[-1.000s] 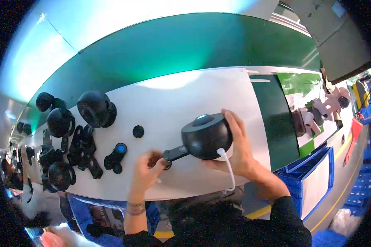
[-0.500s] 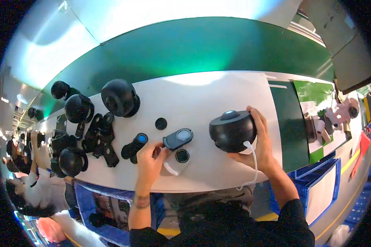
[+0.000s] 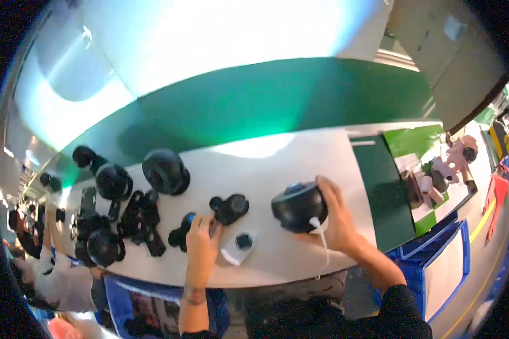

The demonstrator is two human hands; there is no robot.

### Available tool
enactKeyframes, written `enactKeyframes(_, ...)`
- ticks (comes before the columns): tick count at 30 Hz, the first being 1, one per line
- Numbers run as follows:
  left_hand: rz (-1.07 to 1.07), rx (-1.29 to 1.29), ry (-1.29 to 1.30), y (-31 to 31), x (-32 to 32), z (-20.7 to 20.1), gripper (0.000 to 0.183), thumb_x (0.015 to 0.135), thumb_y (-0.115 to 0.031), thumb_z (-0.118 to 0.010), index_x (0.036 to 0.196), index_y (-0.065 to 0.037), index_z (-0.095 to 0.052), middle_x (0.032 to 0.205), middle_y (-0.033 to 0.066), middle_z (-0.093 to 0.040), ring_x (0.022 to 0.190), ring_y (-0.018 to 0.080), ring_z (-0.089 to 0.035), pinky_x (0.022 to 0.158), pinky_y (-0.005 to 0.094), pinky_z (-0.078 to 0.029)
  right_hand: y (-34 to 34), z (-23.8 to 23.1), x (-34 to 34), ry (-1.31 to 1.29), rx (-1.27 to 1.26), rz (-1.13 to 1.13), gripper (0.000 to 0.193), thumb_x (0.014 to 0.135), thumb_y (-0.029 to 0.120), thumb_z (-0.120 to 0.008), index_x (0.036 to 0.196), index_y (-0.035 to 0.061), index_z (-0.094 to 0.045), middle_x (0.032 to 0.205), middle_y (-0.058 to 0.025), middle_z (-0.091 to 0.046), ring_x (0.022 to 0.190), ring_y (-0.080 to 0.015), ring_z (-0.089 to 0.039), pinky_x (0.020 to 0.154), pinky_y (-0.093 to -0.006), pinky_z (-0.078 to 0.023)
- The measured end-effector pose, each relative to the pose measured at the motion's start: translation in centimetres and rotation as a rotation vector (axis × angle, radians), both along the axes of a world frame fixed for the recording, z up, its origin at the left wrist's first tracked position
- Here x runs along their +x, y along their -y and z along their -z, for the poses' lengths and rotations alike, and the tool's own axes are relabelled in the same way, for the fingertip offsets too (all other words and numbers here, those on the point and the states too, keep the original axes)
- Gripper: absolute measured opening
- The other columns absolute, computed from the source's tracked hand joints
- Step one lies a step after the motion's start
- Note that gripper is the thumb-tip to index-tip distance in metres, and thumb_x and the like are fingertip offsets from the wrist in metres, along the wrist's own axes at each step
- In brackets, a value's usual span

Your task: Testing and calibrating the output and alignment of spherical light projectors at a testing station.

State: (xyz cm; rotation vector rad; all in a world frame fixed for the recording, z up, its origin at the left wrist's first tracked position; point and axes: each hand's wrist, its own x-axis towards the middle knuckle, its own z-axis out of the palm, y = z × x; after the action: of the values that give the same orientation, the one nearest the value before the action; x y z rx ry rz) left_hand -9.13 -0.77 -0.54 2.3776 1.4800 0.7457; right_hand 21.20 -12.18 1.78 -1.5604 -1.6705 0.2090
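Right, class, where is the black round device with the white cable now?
In the head view, just right of centre: the black round device is in the right hand, left of the dark green strip.

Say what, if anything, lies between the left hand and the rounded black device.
A small black disc and white piece lie between the left hand and device, which the right hand holds. A black two-lobed part sits there too, beside the left hand.
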Motion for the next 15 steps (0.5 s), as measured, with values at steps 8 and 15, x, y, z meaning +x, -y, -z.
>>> enactKeyframes(8, 0.006, -0.052, -0.023, 1.0, 0.2, -0.3, 0.021, 0.081, -0.014, -0.073, 0.098, -0.003, -0.065, 0.094, 0.0131, -0.06, 0.079, 0.0307, -0.064, 0.068, 0.0384, -0.052, 0.0, -2.8, -0.8, 0.193, 0.007, 0.068, 0.11, 0.06, 0.05, -0.087, 0.139, -0.0038, -0.034, 0.13, -0.0273, -0.048, 0.114, -0.044, -0.053, 0.092, -0.0506, -0.047)
enactKeyframes(15, 0.034, -0.037, 0.022, 0.7, 0.0, -0.2, 0.023, 0.082, -0.015, -0.073, 0.098, -0.002, -0.065, 0.093, 0.0134, -0.06, 0.08, 0.0306, -0.063, 0.067, 0.0392, -0.051, -0.4, -4.0, -1.2, 0.13, -0.152, 0.124, 0.101, 0.061, 0.053, -0.086, 0.132, -0.0048, -0.042, 0.124, -0.0277, -0.049, 0.11, -0.044, -0.052, 0.093, -0.051, -0.044)
